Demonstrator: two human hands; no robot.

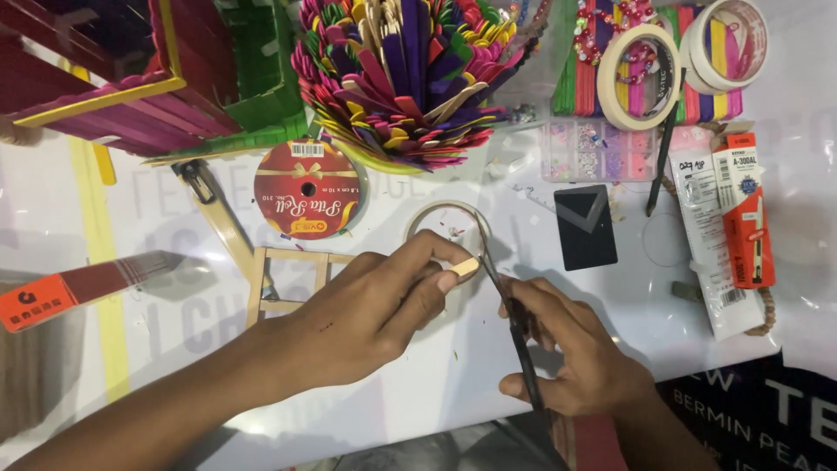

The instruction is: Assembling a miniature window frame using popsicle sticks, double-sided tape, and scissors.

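White glossy counter (436, 384) is crowded: two tape rolls (639, 77) at its far edge; one stick (465, 267) is pinched by the left hand (370, 314), scissors (514, 323) gripped by the right hand (571, 353)

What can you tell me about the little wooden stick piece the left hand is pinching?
The wooden stick piece is a short, pale, unpainted bit of flat craft stick with a rounded end. Only its tip shows; the rest is hidden in the grip of the left hand, pinched between thumb and fingers. It points right and slightly upward, held above the white table. The dark blades of the scissors, held by the right hand, meet it at the exposed end. Whether it is cut through cannot be told.
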